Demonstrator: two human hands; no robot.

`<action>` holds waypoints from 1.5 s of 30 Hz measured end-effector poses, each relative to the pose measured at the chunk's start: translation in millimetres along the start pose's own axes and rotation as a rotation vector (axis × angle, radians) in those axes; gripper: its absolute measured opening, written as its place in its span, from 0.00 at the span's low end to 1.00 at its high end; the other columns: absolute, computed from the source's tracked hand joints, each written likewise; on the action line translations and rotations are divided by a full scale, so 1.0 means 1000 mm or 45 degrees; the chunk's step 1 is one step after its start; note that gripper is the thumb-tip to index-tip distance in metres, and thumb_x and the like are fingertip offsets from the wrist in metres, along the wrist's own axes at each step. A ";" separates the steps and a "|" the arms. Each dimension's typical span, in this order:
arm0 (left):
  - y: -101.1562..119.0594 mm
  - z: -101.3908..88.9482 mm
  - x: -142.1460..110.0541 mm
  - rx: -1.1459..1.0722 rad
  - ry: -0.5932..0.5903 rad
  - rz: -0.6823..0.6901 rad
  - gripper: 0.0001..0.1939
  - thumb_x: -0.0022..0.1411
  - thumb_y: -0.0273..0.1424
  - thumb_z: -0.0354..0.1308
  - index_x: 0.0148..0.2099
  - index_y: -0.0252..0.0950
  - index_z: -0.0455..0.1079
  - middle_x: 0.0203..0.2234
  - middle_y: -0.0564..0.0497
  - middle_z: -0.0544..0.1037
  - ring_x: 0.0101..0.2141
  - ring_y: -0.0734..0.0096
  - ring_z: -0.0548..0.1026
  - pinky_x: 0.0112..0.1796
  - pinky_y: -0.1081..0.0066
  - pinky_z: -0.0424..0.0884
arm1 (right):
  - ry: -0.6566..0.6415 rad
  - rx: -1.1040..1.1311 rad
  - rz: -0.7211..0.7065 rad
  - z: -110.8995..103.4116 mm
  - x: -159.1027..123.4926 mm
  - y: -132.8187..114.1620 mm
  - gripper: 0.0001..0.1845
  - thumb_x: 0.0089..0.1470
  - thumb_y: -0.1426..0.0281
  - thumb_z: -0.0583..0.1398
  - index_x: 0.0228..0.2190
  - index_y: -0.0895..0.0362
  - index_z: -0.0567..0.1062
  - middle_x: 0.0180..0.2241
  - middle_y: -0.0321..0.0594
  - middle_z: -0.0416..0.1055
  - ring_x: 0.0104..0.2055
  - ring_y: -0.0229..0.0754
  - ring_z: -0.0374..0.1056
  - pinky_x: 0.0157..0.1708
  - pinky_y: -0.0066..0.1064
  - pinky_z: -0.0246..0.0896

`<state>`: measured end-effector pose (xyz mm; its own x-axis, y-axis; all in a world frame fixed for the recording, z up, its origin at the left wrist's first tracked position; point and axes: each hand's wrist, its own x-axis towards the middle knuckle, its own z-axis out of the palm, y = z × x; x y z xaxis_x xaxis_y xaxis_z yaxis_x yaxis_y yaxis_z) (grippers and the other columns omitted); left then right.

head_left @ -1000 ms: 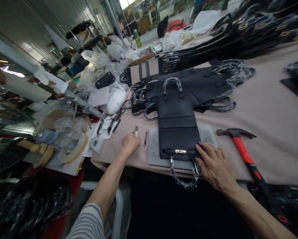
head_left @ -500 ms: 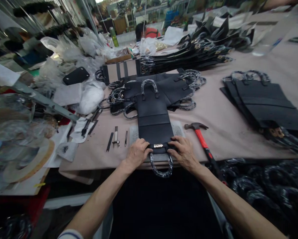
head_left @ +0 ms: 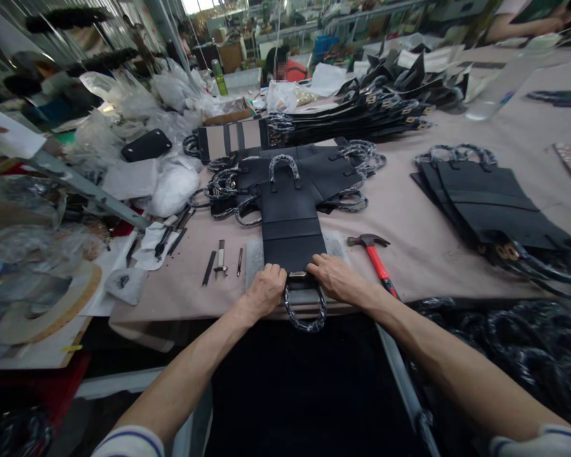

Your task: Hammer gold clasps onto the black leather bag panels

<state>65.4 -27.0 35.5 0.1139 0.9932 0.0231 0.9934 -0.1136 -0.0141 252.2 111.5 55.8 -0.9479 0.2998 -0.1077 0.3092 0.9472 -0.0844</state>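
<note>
Left hand [head_left: 267, 289] has come from small tools [head_left: 221, 254] to black bag panel [head_left: 292, 236], fingers clamped on near edge's left end; right hand [head_left: 331, 276], fingers clamped at right end. Panel on grey slab [head_left: 255, 257]; hammer [head_left: 376, 260] to right; stacked panels [head_left: 345, 166] beyond.

Lettering or numbers — none legible.
</note>
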 end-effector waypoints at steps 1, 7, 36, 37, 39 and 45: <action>-0.002 0.001 -0.002 -0.024 0.026 -0.009 0.10 0.61 0.17 0.50 0.41 0.31 0.70 0.37 0.40 0.74 0.40 0.54 0.71 0.37 0.62 0.73 | -0.011 -0.020 -0.043 -0.001 0.000 0.001 0.12 0.64 0.78 0.52 0.43 0.59 0.74 0.41 0.47 0.71 0.40 0.46 0.66 0.40 0.35 0.58; -0.022 0.012 -0.016 -0.319 0.294 0.067 0.15 0.63 0.15 0.48 0.43 0.33 0.72 0.39 0.43 0.78 0.41 0.59 0.73 0.42 0.63 0.75 | -0.025 -0.126 -0.133 0.001 0.001 -0.004 0.13 0.64 0.77 0.50 0.46 0.59 0.72 0.44 0.50 0.69 0.41 0.47 0.67 0.39 0.35 0.59; -0.020 0.031 -0.031 -0.381 0.277 0.061 0.18 0.67 0.20 0.47 0.50 0.36 0.76 0.46 0.44 0.79 0.47 0.63 0.73 0.50 0.64 0.73 | 0.623 0.368 -0.222 0.075 -0.048 0.011 0.31 0.54 0.80 0.53 0.58 0.53 0.72 0.58 0.45 0.71 0.58 0.51 0.65 0.55 0.47 0.70; -0.018 0.032 -0.031 -0.425 0.315 0.030 0.18 0.67 0.20 0.47 0.51 0.36 0.76 0.47 0.44 0.79 0.47 0.64 0.74 0.51 0.64 0.74 | 0.662 0.453 -0.156 0.077 -0.046 0.010 0.31 0.56 0.78 0.52 0.59 0.51 0.71 0.57 0.44 0.72 0.57 0.50 0.67 0.54 0.46 0.70; -0.016 0.034 -0.033 -0.525 0.419 -0.049 0.19 0.67 0.20 0.48 0.53 0.35 0.74 0.48 0.43 0.79 0.49 0.65 0.75 0.52 0.65 0.74 | 0.727 0.643 0.007 0.081 -0.041 0.008 0.29 0.60 0.74 0.51 0.61 0.49 0.69 0.54 0.42 0.74 0.55 0.48 0.69 0.53 0.45 0.71; -0.046 0.020 -0.051 -0.507 0.574 -0.668 0.15 0.68 0.22 0.51 0.50 0.36 0.75 0.44 0.43 0.82 0.46 0.64 0.79 0.49 0.64 0.75 | 0.898 0.790 0.293 0.088 -0.023 0.002 0.18 0.64 0.60 0.53 0.50 0.50 0.77 0.46 0.43 0.78 0.49 0.51 0.72 0.50 0.48 0.70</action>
<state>14.1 -71.8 14.9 -0.4602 0.8237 0.3312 0.8387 0.2810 0.4665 281.6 96.2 -29.1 -0.6246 0.6612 0.4156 0.2866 0.6891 -0.6656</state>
